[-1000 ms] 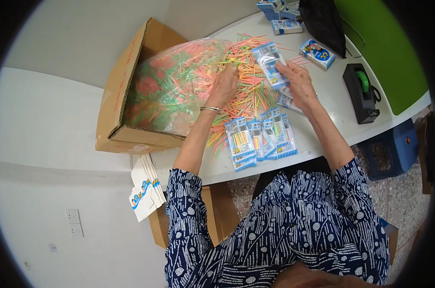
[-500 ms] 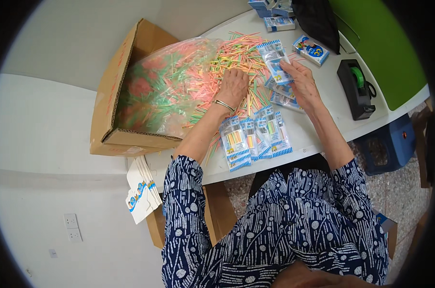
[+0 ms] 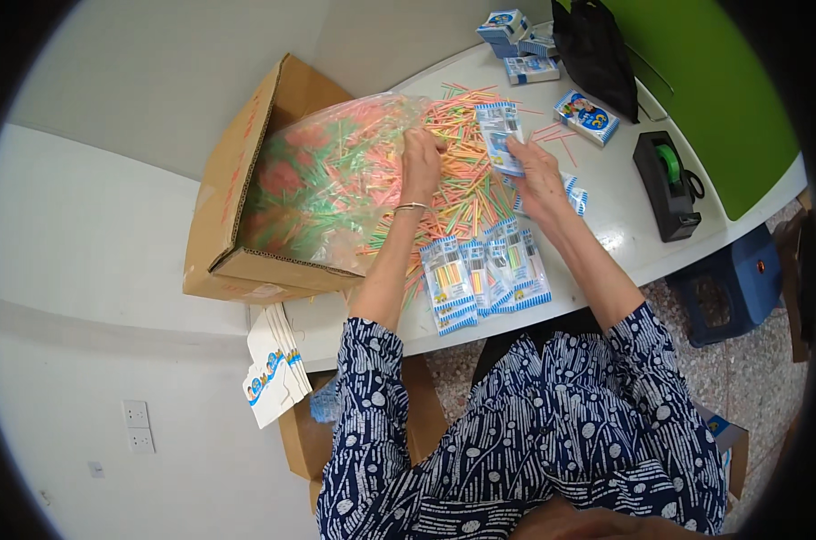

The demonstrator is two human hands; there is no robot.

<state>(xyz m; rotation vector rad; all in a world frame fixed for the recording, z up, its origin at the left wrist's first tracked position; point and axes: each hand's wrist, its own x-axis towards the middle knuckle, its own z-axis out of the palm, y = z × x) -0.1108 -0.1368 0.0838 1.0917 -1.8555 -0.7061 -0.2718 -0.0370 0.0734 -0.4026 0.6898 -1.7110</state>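
A large heap of thin pink, yellow and green sticks [image 3: 466,148] is spread over the white table [image 3: 597,243]. My left hand [image 3: 422,166], a bangle at its wrist, is over the heap's left part with fingers curled in; what they hold, if anything, is hidden. My right hand [image 3: 538,178] grips a clear, blue-edged plastic packet [image 3: 498,130] upright between thumb and fingers, at the heap's right side. More such packets [image 3: 577,196] lie partly behind the right hand. Nearer me, several packets with coloured sticks inside [image 3: 450,279] overlap in a row by the table's front edge.
At left, an open cardboard box [image 3: 228,189] lies on its side, a clear bag of sticks [image 3: 322,171] spilling out. Flat white cartons [image 3: 268,360] hang at the edge. Right: a tape dispenser [image 3: 664,193], small printed boxes [image 3: 586,117], a black bag [image 3: 597,54]. A blue stool [image 3: 732,279] stands below.
My left hand has drawn left across the heap, toward the bag, and its fingers are curled. The right hand with its packet has shifted slightly left. The whole view has tilted a little.
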